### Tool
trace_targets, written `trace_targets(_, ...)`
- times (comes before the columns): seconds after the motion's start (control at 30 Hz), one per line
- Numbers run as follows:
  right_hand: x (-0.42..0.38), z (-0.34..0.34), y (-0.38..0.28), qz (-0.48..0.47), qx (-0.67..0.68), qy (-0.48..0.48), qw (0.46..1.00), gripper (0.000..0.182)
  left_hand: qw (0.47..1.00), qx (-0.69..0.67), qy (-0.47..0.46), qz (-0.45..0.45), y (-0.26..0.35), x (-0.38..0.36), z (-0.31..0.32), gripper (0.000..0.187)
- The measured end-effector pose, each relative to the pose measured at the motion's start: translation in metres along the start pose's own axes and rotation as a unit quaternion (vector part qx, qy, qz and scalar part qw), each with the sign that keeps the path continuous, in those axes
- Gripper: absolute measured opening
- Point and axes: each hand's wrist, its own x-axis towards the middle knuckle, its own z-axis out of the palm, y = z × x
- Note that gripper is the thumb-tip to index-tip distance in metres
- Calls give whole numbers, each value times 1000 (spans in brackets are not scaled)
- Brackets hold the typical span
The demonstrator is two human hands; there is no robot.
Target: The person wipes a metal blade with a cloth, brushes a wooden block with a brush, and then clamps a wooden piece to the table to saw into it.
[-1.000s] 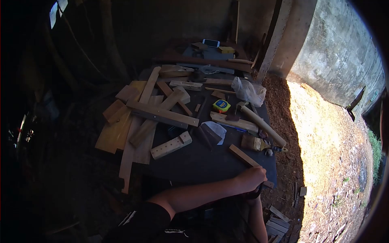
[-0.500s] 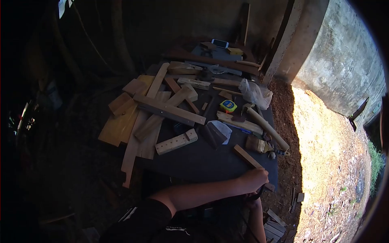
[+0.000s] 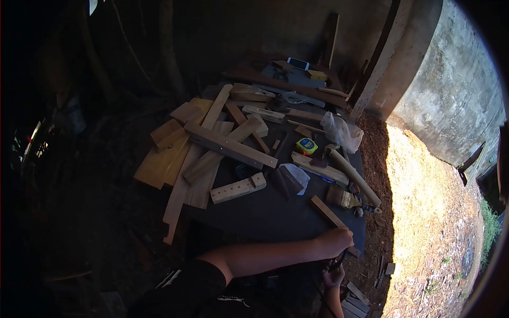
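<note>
My left arm reaches across to the right side of the dark table (image 3: pixel 265 214). My left hand (image 3: pixel 336 241) is closed over the near part of a narrow wooden strip (image 3: pixel 326 211), whose far end points up and left on the tabletop. Just below it, at the table's near right corner, is my right hand (image 3: pixel 333 276), partly hidden, with its fingers curled at a dark curved object (image 3: pixel 337 262) that I cannot make out. A wide paintbrush (image 3: pixel 342 197) lies just beyond the strip.
Toward the left lie crossed boards (image 3: pixel 228 144) and a drilled wooden block (image 3: pixel 237 188). Farther back are a yellow tape measure (image 3: pixel 306 146), a wooden-handled tool (image 3: pixel 356 177), a plastic bag (image 3: pixel 342 132) and a phone (image 3: pixel 298 63). Wood scraps (image 3: pixel 356 305) cover the ground at right.
The view has shifted a little, so the table's contents sit slightly right and lower. My right hand has drawn down, away from my left hand, which stays on the strip.
</note>
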Motion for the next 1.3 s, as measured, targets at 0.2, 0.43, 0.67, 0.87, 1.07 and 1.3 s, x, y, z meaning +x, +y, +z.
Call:
trace_targets(0.2, -11, 2, 17, -89, -64, 38, 993, 36, 999, -34, -1, 2, 3, -2, -9, 26)
trace_targets(0.43, 19, 5, -3, 42, -299, 85, 950, 28, 1000, -24, -9, -15, 2, 0, -5, 26)
trace_targets(0.67, 49, 92, 13, 78, -499, 78, 860, 23, 1000, -11, -24, -7, 3, -1, -6, 33)
trace_targets(0.87, 49, 34, -7, 124, -452, 182, 865, 23, 1000, -23, -17, -12, 5, -2, -12, 35)
trace_targets(1.07, 45, 54, 10, 47, -332, 287, 897, 13, 996, -85, -9, -1, 2, 0, -13, 37)
trace_targets(1.3, 50, 65, 0, 128, -431, 261, 854, 14, 997, -82, -3, 16, 1, 1, -18, 36)
